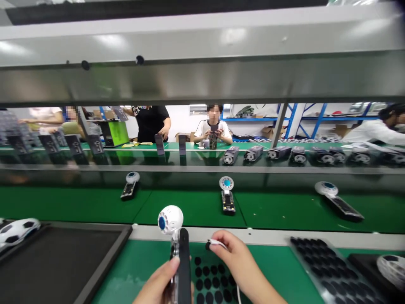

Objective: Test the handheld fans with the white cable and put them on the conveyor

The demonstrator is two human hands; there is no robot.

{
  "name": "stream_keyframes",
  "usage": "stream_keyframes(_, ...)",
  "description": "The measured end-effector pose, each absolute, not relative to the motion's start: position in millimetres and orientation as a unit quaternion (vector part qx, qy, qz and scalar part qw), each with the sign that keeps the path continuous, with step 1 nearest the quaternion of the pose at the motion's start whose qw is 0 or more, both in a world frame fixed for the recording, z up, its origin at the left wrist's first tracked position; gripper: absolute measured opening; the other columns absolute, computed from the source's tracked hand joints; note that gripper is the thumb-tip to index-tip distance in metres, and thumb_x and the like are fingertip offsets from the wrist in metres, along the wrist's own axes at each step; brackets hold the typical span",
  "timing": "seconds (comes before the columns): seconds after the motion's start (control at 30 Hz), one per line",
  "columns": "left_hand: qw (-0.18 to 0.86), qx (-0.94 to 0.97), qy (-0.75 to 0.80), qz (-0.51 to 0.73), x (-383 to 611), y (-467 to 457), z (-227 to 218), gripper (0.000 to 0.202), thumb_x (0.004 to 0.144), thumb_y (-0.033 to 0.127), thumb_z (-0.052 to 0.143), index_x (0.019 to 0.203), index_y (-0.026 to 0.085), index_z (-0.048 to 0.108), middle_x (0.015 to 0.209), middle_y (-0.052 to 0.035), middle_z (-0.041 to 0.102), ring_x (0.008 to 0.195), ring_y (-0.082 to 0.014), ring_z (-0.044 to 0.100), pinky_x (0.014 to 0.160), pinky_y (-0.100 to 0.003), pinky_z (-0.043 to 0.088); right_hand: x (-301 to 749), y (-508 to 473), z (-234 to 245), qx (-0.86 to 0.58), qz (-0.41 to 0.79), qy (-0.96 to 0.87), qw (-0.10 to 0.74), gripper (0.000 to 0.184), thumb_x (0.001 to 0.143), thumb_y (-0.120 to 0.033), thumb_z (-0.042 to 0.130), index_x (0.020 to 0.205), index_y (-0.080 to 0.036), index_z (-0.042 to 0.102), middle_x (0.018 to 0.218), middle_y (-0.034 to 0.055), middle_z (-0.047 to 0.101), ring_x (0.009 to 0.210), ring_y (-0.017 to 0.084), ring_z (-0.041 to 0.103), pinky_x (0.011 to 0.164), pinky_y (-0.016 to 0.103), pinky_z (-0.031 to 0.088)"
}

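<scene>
My left hand [161, 280] is wrapped round the body of a handheld device [184, 266], which stands upright with its narrow black side towards me. The device has a white ball-like head with a blue centre and a partly clear casing. To its right, my right hand [236, 257] pinches the end of a thin white cable [218, 242]; a small dark piece shows at the tip, its kind unclear. The cable runs down under the wrist. Beneath both hands lies a sheet of round black pads [215, 282], partly covered by my right forearm.
Similar devices [228, 200] lie on the green conveyor belt [190, 211] ahead. A black tray [57, 261] stands left, another pad sheet [329, 266] right, beside a football-patterned piece [392, 268]. Grey boxes [230, 155] line the far ledge; co-workers [213, 131] sit beyond. A metal beam [202, 80] crosses overhead.
</scene>
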State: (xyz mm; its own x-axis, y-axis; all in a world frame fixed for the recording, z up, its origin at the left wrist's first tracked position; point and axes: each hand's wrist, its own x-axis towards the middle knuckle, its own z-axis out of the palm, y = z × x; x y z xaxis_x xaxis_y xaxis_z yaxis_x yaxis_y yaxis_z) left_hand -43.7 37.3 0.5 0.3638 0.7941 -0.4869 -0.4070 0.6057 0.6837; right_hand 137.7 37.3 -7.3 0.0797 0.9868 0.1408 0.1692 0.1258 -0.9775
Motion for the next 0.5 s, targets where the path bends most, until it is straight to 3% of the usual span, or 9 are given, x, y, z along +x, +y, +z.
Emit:
stream_keyframes(0.13, 0.753, 0.344, 0.427, 0.364, -41, 37, -17, 0.05, 0.052, 0.044, 0.075, 0.087, 0.02, 0.048, 0.041, 0.004, 0.058, 0.034, -0.009, 0.048, 0.037, -0.017, 0.033, 124, 27, 7, -0.497, 0.459, -0.558, 0.48, 0.005, 0.071, -0.025, 0.051, 0.071, -0.021, 0.051, 0.066, -0.0038, 0.051, 0.065, 0.015, 0.051, 0.061, 0.023, 0.04)
stream_keyframes(0.3, 0.715, 0.427, 0.441, 0.333, -34, 32, -23, 0.064, 0.052, 0.046, 0.072, 0.097, 0.018, 0.036, 0.049, 0.0017, 0.061, 0.043, -0.0151, 0.056, 0.045, -0.025, 0.043, 102, 19, 11, -0.509, 0.444, -0.59, 0.441, 0.006, 0.071, -0.019, 0.048, 0.069, -0.022, 0.053, 0.076, -0.0015, 0.055, 0.074, 0.017, 0.053, 0.067, 0.025, 0.04)
stream_keyframes(0.4, 0.646, 0.48, 0.481, 0.347, -31, 28, -20, 0.065, 0.056, 0.034, 0.068, 0.108, 0.019, 0.033, 0.061, -0.0001, 0.064, 0.046, -0.0163, 0.057, 0.048, -0.028, 0.046, 97, 17, 9, -0.547, 0.402, -0.596, 0.429, 0.01, 0.074, -0.019, 0.047, 0.07, -0.022, 0.056, 0.076, 0.0001, 0.058, 0.077, 0.02, 0.053, 0.069, 0.028, 0.038)
stream_keyframes(0.5, 0.565, 0.529, 0.52, 0.361, -29, 25, -18, 0.065, 0.055, 0.028, 0.062, 0.113, 0.016, 0.035, 0.084, -0.0083, 0.066, 0.068, -0.0227, 0.062, 0.061, -0.03, 0.047, 96, 16, 11, -0.577, 0.331, -0.629, 0.402, 0.012, 0.073, -0.015, 0.049, 0.07, -0.023, 0.058, 0.076, 0.0002, 0.059, 0.078, 0.02, 0.053, 0.069, 0.029, 0.038)
